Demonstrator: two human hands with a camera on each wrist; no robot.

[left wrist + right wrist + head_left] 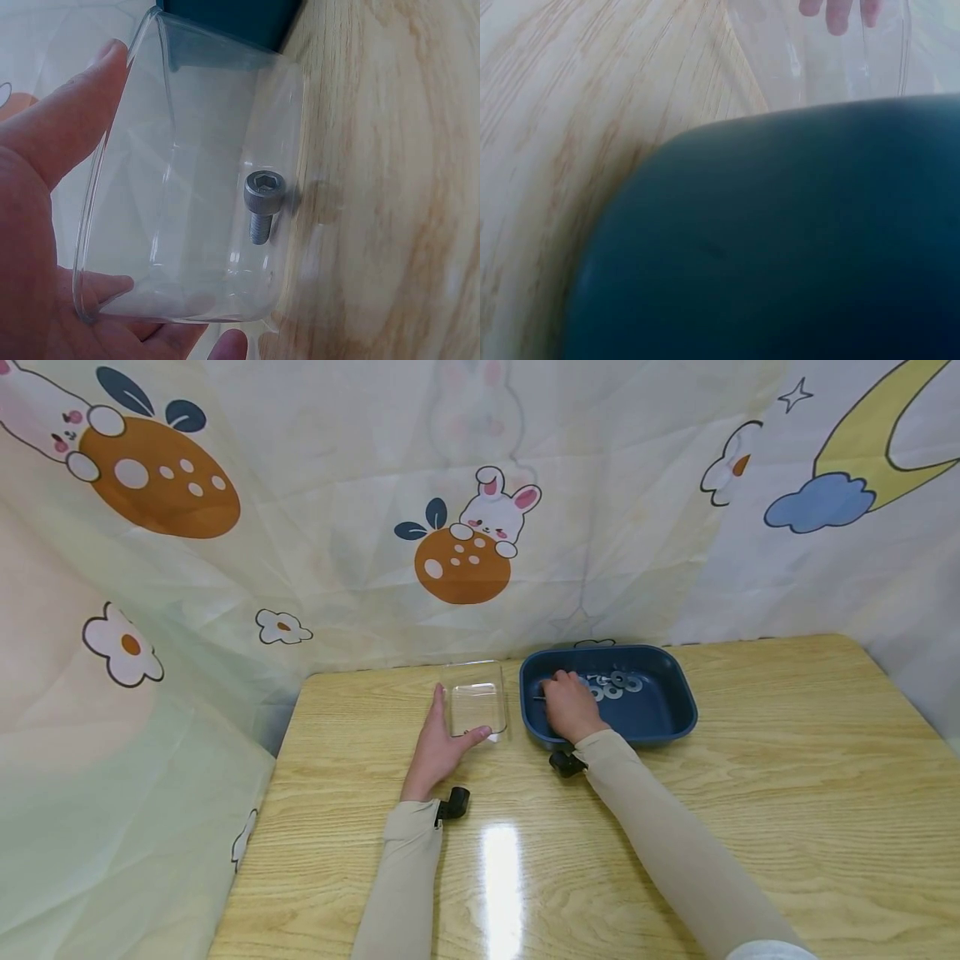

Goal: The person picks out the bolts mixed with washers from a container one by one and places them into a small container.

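My left hand (437, 750) spreads around the near left corner of a clear plastic box (505, 693), thumb along the near rim and straight fingers along the left side. Inside the box, a socket head bolt (264, 196) shows in the left wrist view. My right hand (573, 708) reaches into the left part of a dark blue tray (660, 727) with fingers bent down. A thin grey metal piece (539, 698) shows beside those fingers; whether they pinch it I cannot tell. Several flat washers (612, 691) lie right of that hand.
Box and tray stand side by side near the back edge of the wooden table (787, 793). Behind them hangs a printed cloth (352, 568). The tray's wall (765, 225) fills much of the right wrist view.
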